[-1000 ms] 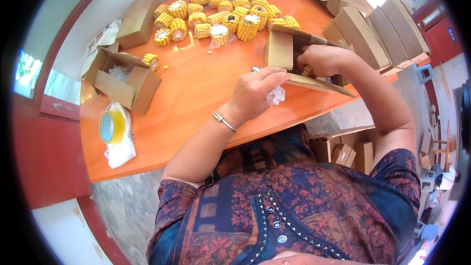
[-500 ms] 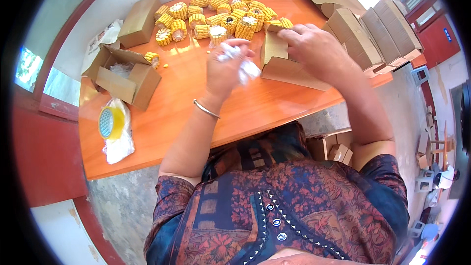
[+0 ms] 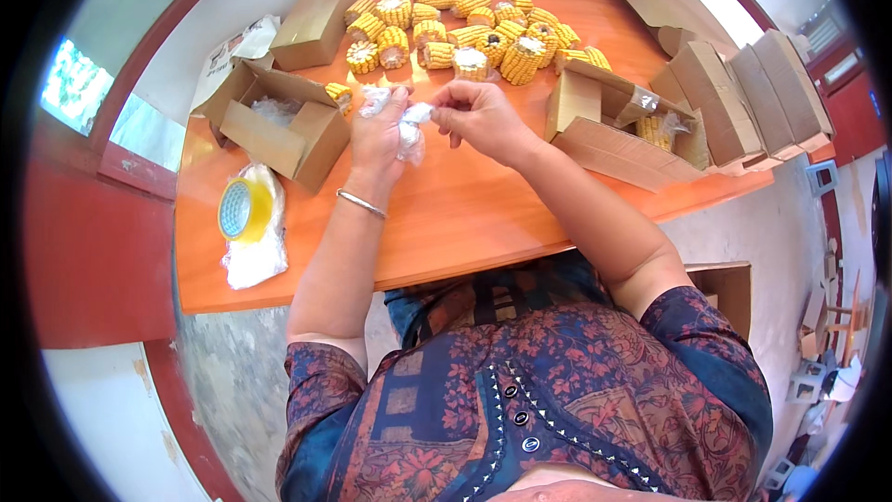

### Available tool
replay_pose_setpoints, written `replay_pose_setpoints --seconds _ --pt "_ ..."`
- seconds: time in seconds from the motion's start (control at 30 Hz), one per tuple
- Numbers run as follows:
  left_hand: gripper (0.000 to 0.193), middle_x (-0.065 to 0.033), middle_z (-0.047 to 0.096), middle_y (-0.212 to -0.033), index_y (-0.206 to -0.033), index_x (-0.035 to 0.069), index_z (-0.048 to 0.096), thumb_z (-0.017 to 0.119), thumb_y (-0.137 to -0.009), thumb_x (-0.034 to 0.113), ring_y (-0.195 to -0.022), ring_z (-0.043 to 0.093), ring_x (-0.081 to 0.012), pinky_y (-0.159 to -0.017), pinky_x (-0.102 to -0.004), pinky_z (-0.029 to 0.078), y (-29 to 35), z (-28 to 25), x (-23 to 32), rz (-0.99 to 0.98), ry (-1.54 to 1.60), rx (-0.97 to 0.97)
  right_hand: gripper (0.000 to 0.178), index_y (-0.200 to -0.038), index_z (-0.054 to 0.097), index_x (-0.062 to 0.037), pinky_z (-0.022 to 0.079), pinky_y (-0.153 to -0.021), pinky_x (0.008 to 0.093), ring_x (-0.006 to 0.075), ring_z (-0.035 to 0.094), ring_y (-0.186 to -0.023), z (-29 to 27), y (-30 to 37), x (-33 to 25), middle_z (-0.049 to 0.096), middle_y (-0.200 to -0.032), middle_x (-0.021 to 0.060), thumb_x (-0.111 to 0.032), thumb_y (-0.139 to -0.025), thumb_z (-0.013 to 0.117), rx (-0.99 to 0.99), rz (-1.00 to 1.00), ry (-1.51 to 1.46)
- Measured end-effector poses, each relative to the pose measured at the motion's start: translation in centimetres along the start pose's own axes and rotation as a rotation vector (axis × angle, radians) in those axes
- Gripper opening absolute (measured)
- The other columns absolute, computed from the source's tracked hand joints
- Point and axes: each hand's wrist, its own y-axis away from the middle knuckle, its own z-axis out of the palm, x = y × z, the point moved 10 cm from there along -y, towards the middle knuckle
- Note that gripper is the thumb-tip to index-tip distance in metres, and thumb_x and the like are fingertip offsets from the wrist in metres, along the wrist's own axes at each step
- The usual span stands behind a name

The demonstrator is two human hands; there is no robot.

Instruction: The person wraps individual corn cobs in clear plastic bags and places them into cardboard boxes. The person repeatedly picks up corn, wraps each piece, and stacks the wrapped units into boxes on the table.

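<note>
My left hand (image 3: 374, 144), with a bangle at the wrist, is closed around a crumpled clear plastic bag (image 3: 410, 138). More of the plastic sticks out past the thumb. My right hand (image 3: 488, 121) meets it from the right, its thumb and forefinger pinched on the plastic's edge. Both hands are above the table, in front of a pile of cut corn cobs (image 3: 437, 54). To the right of my right hand stands an open cardboard box (image 3: 618, 156). Inside it lies a corn piece (image 3: 655, 132), with clear film near the box's upper edge.
At the left, another open box (image 3: 307, 144) contains clear plastic. A yellow tape roll (image 3: 260, 211) rests on white plastic bags (image 3: 255, 262) near the table's left edge. Closed cartons (image 3: 706, 98) line the right side; one more box (image 3: 318, 23) stands at the back left.
My right hand has left the open box on the right and come across to the plastic in my left hand. The view has shifted, and the corn inside that box now shows.
</note>
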Motion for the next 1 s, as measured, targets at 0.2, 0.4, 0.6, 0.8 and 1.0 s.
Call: replay_pose_setpoints --seconds 0.2,0.4,0.6,0.8,1.0 --pt "0.013 -0.0045 0.062 -0.080 -0.096 0.002 0.060 0.059 -0.092 0.014 -0.065 0.058 -0.0119 -0.050 -0.0243 0.046 -0.4 -2.0 -0.5 0.008 0.021 0.088 0.019 -0.105 0.056 -0.0017 0.050 -0.057 0.0231 0.0086 0.058 -0.070 -0.1 -1.6 2.1 0.060 -0.084 0.0026 -0.012 -0.091 0.061 0.075 0.001 -0.346" --pt "0.016 -0.0048 0.062 -0.078 -0.094 0.003 0.059 0.060 -0.092 0.018 -0.062 0.058 -0.0112 -0.048 -0.0239 0.046 -0.2 -0.8 -1.9 -0.113 -0.003 0.026 0.015 -0.101 0.057 -0.0018 0.049 -0.055 0.0224 0.0078 0.057 -0.066 -0.2 -2.1 3.0 0.061 -0.082 0.0035 -0.013 -0.091 0.060 0.066 -0.118 -0.220" --pt "0.020 -0.0052 0.060 -0.075 -0.098 0.003 0.057 0.067 -0.087 0.016 -0.059 0.058 -0.0124 -0.046 -0.0238 0.046 0.6 0.9 -1.3 -0.174 -0.078 -0.192 0.009 -0.096 0.057 -0.0043 0.049 -0.052 0.0234 0.0098 0.058 -0.061 -2.9 -1.7 4.2 0.061 -0.078 0.0035 -0.013 -0.092 0.059 0.182 0.010 -0.494" --pt "0.016 -0.0055 0.060 -0.076 -0.097 0.004 0.056 0.067 -0.084 0.006 -0.063 0.059 -0.0139 -0.049 -0.0259 0.047 0.3 -0.8 -0.1 -0.169 -0.004 -0.051 0.007 -0.096 0.057 -0.0072 0.054 -0.067 0.0306 0.0151 0.064 -0.076 -3.0 -2.4 4.8 0.064 -0.087 0.0055 -0.013 -0.093 0.058 0.152 0.013 -0.804" --pt "0.008 -0.0086 0.060 -0.077 -0.098 0.007 0.054 0.058 -0.091 0.008 -0.061 0.060 -0.0168 -0.050 -0.0264 0.047 0.8 0.5 -0.9 -0.231 0.305 -0.151 0.008 -0.101 0.056 -0.0080 0.055 -0.079 0.0386 0.0192 0.064 -0.092 -2.2 -2.3 4.2 0.064 -0.100 0.0069 -0.011 -0.093 0.055 0.084 -0.006 -0.954"
